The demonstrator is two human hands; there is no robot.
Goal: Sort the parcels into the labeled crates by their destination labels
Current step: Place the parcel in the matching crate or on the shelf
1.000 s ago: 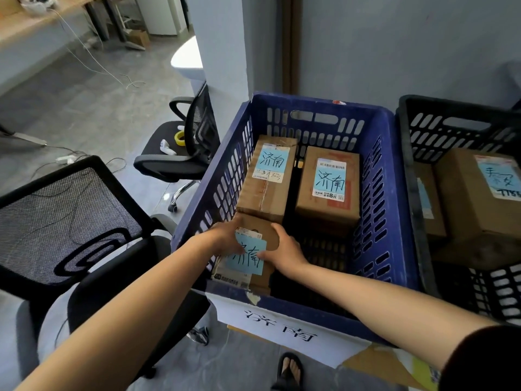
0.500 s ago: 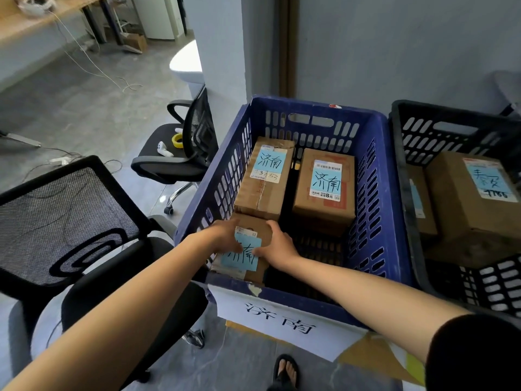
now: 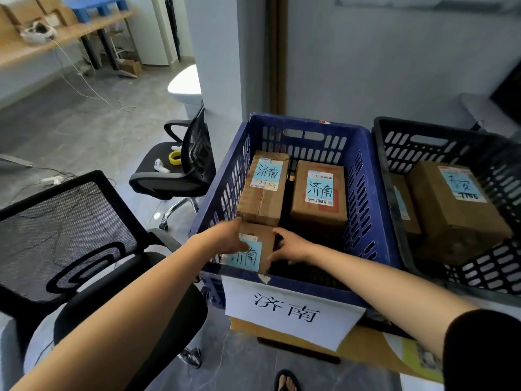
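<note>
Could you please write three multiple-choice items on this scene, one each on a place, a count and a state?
1. Where in the blue crate is the held parcel? A. near-left corner B. far-right corner C. centre
2. How many parcels lie in the blue crate? A. two B. three C. five
3. What do the hands do? A. hang free B. one touches the parcel C. both grip the parcel
Answers: 1 A, it sits by the near and left walls. 2 B, the held parcel plus the left rear parcel and right rear parcel. 3 C, the left hand and right hand clasp its opposite sides.
</note>
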